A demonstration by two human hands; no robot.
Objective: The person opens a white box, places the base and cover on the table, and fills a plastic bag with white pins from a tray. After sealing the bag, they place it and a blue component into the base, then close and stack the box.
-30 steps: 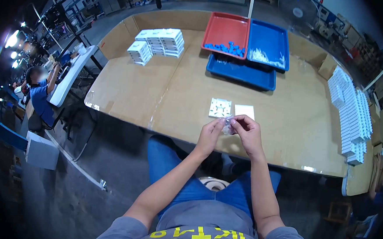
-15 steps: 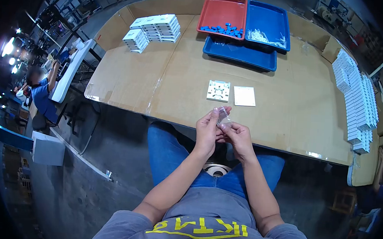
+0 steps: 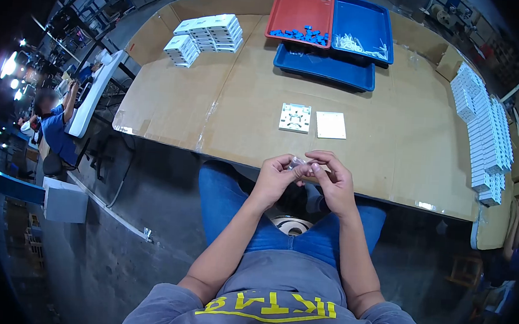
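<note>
A small clear plastic bag is pinched in my left hand, above the table's front edge. My right hand is closed at the bag's right side, its thumb and fingers pressed together; whatever lies between them is too small to make out. Beyond my hands a white square part with dark details lies on the cardboard-covered table. Just right of it sits a plain white square plate, a narrow gap between the two.
A red tray holds blue pieces, and a blue tray holds white pieces. In front stands another blue tray. White parts are stacked at the left and right. A person sits far left.
My hands have moved slightly apart, the right one turning with its fingers now over the bag's right side. Less of the bag shows between them.
</note>
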